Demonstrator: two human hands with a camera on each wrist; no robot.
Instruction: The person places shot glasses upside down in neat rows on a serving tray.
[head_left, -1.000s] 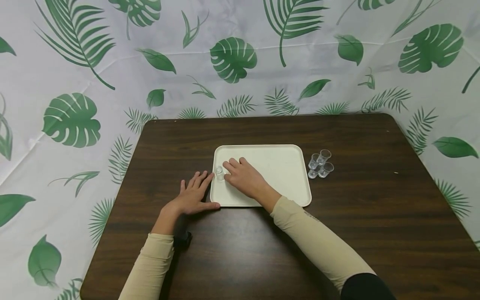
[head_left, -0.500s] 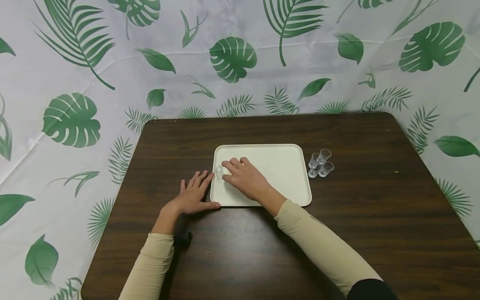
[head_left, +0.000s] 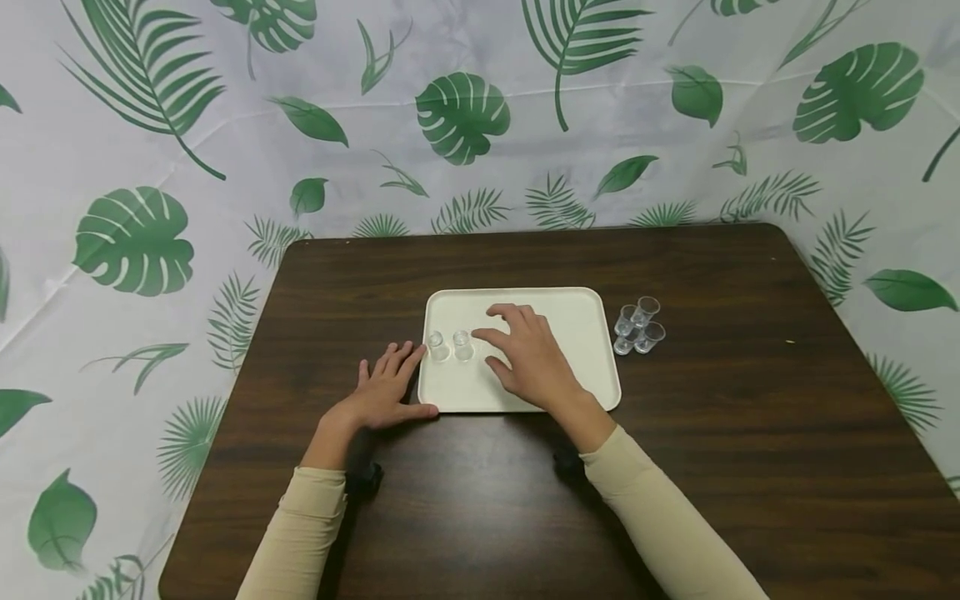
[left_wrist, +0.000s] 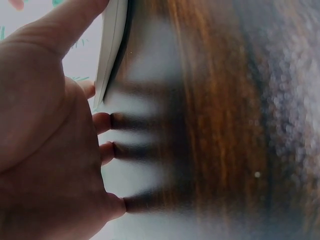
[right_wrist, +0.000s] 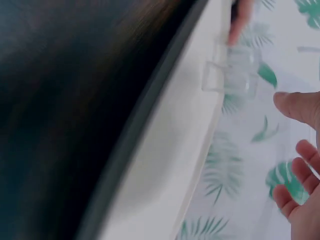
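Observation:
Two small clear cups stand side by side at the left end of a cream tray (head_left: 540, 387). The left cup (head_left: 438, 346) is nearest the tray's left rim, and the right cup (head_left: 462, 345) is just beside it. My left hand (head_left: 384, 392) lies spread at that rim, its thumb along the front left corner and its fingertips on the table. Over the tray, my right hand (head_left: 536, 358) is apart from the cups, thumb and fingers spread with nothing between them. Both cups (right_wrist: 232, 80) overlap one another in the right wrist view.
Several more clear cups (head_left: 639, 325) are grouped close together on the dark wooden table (head_left: 720, 400), right of the tray. Behind the table hangs a white cloth (head_left: 487, 200) printed with green leaves.
My right hand has let go of the second cup and drawn back to the right, its fingers spreading. That cup now shows beside the first. The left hand has stayed in place.

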